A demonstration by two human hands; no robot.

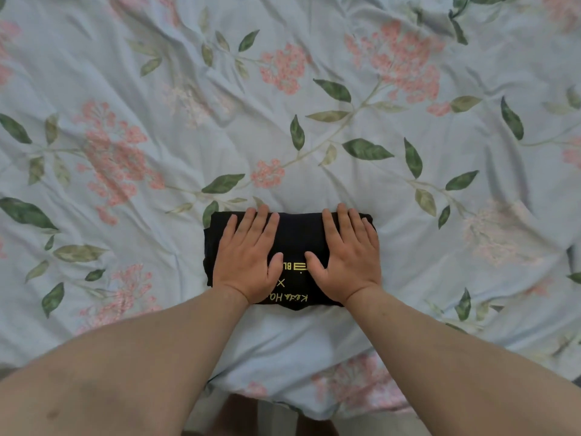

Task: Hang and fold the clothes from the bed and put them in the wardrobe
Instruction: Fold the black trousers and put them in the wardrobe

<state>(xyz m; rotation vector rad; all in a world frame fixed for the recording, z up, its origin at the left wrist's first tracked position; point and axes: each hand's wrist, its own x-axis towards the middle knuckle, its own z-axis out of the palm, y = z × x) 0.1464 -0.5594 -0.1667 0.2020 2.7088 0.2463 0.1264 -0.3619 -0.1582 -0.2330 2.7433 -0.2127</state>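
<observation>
A black garment (298, 237) with yellow lettering lies folded into a small rectangle on the bed, near its front edge. My left hand (248, 259) lies flat on the garment's left half, fingers straight and spread. My right hand (349, 259) lies flat on its right half in the same way. Both palms press down on the cloth, and the two thumbs point toward each other over the lettering. Part of the print is hidden under my hands.
The bed is covered by a wrinkled pale blue sheet (314, 89) with pink flowers and green leaves. The sheet's front edge (283, 401) hangs just below my forearms. No other clothes or wardrobe are in view.
</observation>
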